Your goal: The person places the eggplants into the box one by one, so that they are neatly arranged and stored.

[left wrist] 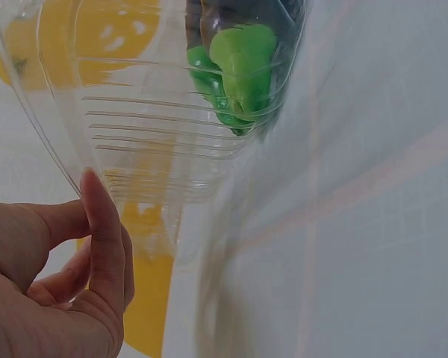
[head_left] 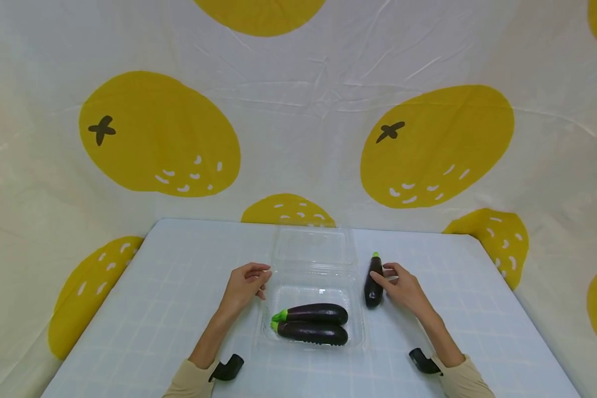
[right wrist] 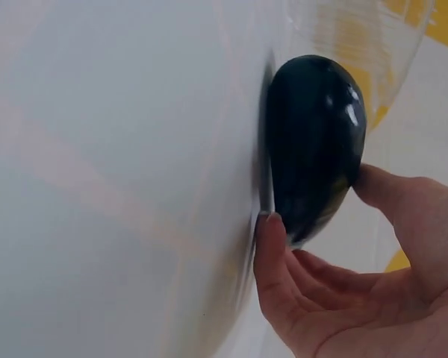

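Observation:
A clear plastic clamshell container lies with its lid folded back. Two dark purple eggplants are side by side in its base, green stem ends to the left. At the container's left side my left hand pinches the rim between thumb and index finger; the left wrist view shows this hand below the green stems. To the right of the container, my right hand holds a third eggplant with its thumb on one side and fingers on the other. This eggplant appears against the tabletop.
A white table with a faint grid pattern carries everything. Behind it hangs a pale curtain printed with large yellow fruit. A dark wrist device sits at the left cuff, another device at the right.

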`<state>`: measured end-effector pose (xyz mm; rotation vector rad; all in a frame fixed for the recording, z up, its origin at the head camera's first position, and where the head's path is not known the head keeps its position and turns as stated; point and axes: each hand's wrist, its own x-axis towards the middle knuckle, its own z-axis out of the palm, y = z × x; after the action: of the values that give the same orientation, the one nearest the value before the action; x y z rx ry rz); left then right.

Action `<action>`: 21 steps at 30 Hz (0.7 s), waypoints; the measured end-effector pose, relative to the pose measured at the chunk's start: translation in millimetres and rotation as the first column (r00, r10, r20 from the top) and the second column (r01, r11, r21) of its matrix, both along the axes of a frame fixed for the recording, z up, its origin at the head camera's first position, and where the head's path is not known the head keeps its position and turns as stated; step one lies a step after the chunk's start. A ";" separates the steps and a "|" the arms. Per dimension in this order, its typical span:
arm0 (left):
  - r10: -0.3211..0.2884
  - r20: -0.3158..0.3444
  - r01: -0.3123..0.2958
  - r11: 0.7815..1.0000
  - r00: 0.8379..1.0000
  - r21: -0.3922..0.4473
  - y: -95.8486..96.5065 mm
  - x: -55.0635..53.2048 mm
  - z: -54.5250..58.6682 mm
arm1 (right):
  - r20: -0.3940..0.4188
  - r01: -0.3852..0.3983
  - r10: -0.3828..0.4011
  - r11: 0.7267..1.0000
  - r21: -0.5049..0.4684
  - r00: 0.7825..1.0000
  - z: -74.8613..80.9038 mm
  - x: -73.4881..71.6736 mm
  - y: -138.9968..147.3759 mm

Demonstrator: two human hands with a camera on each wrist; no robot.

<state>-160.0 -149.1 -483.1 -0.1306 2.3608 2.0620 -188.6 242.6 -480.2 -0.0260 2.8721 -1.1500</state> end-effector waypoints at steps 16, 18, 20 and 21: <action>-0.006 -0.021 0.006 1.000 1.000 0.007 0.7 1.5 1.4 | 0.086 0.029 -0.019 0.992 -0.124 0.996 1.7 -1.1 -2.2; -0.004 -0.020 0.005 1.000 1.000 0.004 0.9 2.0 2.0 | 0.089 0.039 -0.028 0.992 -0.117 0.996 0.9 -1.8 -1.7; -0.005 -0.021 0.005 1.000 1.000 0.005 0.8 2.4 2.6 | 0.090 0.051 -0.041 0.992 -0.113 0.995 1.2 -1.5 -1.7; -0.005 -0.023 0.005 1.000 1.000 0.004 0.8 2.4 2.7 | 0.089 0.055 -0.045 0.992 -0.113 0.995 1.7 -1.2 -1.8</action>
<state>-157.6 -148.3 -480.5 -0.1021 2.3674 2.0767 -189.9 240.8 -478.5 0.0899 2.7435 -1.2915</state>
